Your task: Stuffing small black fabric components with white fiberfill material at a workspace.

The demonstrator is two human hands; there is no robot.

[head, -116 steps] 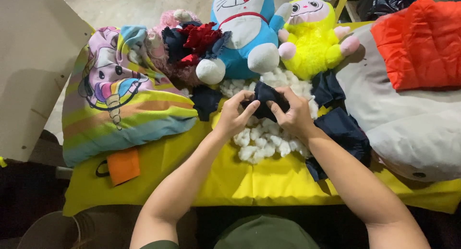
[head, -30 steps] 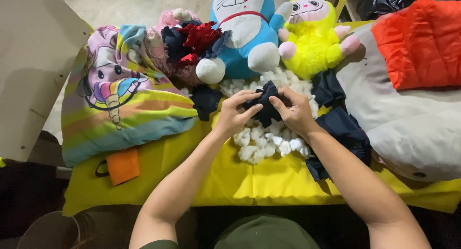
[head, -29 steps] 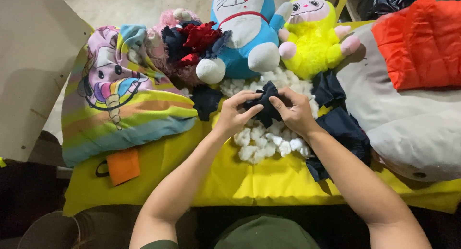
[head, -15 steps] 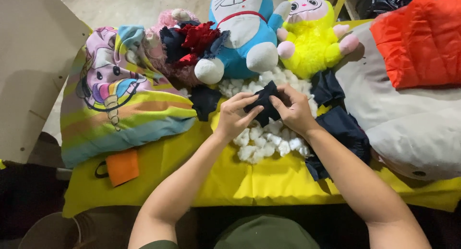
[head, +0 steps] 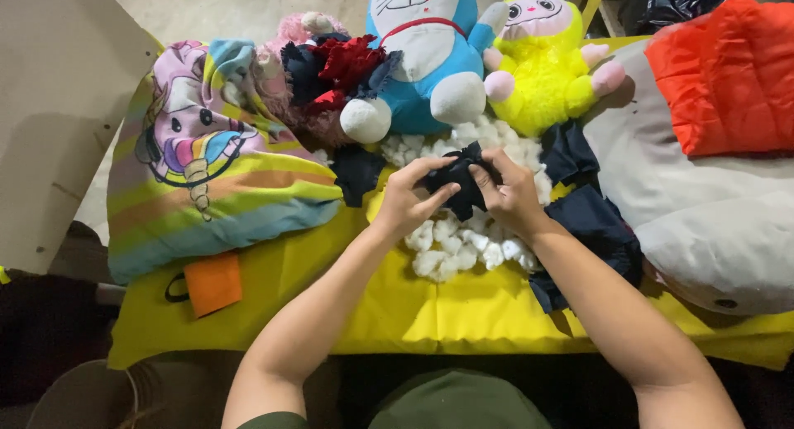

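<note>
Left hand: left hand (head: 407, 199) pinches one side of a small dark navy fabric piece (head: 460, 178), fingers curled onto the cloth so it stays lifted off the table.
Right hand: right hand (head: 511, 196) grips the opposite side of the same cloth, thumb on top, so the piece is bunched between both hands rather than lying flat.
Where the cloth is: held just above a heap of white fibre stuffing (head: 463, 239), which sits directly under the hands, apparently within easy reach.
Far left: a striped pastel cushion with a unicorn print (head: 207, 181) lies on the yellow table covering (head: 430, 309), an orange tag (head: 213, 282) at its lower edge.
Behind the hands: a tangle of red and dark fabric scraps (head: 339, 65), a blue-and-white cat plush toy (head: 426, 53) and a yellow fluffy plush toy (head: 546, 65) lean along the far edge, behind the working spot.
Beside the right forearm: more dark navy cloth (head: 591, 222) trails across the covering, touching the stuffing.
Far right: a large grey-white padded cushion (head: 711, 222) carries an orange quilted item (head: 728, 73) on top.
</note>
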